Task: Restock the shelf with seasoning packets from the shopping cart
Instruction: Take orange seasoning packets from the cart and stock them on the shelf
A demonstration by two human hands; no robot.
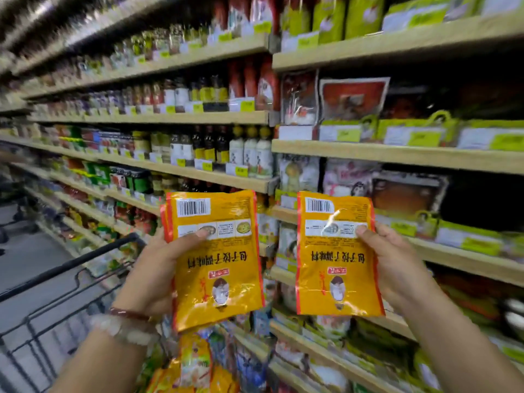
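My left hand (154, 272) grips an orange seasoning packet (217, 259) by its left edge, thumb pressed on its face. My right hand (394, 268) grips a second orange seasoning packet (336, 256) by its right edge, thumb on its face. Both packets are held upside down, side by side, in front of the shelf (397, 154). Behind the left packet a second one seems to show at its left edge. The black wire shopping cart (73, 282) is at the lower left, and more orange packets (195, 364) lie in it below my hands.
Wooden shelves run from the left into the distance, filled with bottles (249, 151) and jars. The right bay holds bagged goods and yellow-green price tags (422, 137); a dark gap (482, 202) shows on the third shelf at the right. The grey aisle floor (31, 259) lies at left.
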